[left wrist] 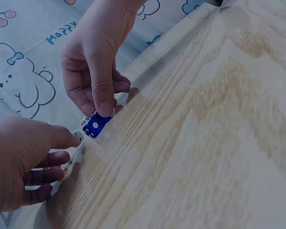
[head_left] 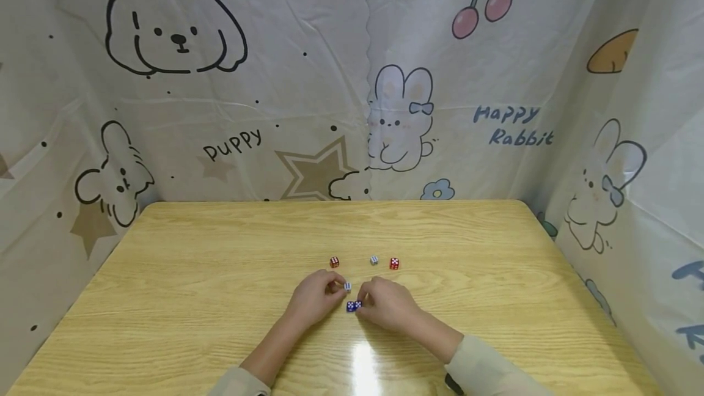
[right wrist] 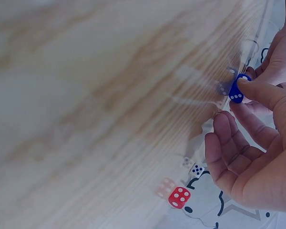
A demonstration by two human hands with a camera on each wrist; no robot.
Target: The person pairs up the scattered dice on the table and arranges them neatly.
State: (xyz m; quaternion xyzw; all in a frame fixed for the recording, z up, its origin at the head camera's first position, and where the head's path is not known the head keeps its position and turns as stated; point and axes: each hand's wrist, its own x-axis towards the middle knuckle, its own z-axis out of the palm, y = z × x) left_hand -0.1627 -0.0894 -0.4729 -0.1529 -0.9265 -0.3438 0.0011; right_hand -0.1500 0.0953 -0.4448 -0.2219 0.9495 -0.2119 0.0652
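Note:
My left hand (head_left: 317,296) pinches a white die (head_left: 348,286) at its fingertips, near the middle of the table. Close by on the right, my right hand (head_left: 387,302) grips a blue die (head_left: 359,304) between thumb and finger. Against that die, on its left, sits a second blue die (head_left: 350,307). In the left wrist view, the left thumb partly covers the white die (left wrist: 78,137), just beside the blue dice (left wrist: 95,126). The right wrist view shows the right thumb on a blue die (right wrist: 236,91), its other fingers curled loosely below.
Farther back on the wooden table (head_left: 220,249) stand a red die (head_left: 334,262), another white die (head_left: 374,260) and a second red die (head_left: 394,263). A printed curtain (head_left: 308,90) hangs behind the table and along both sides.

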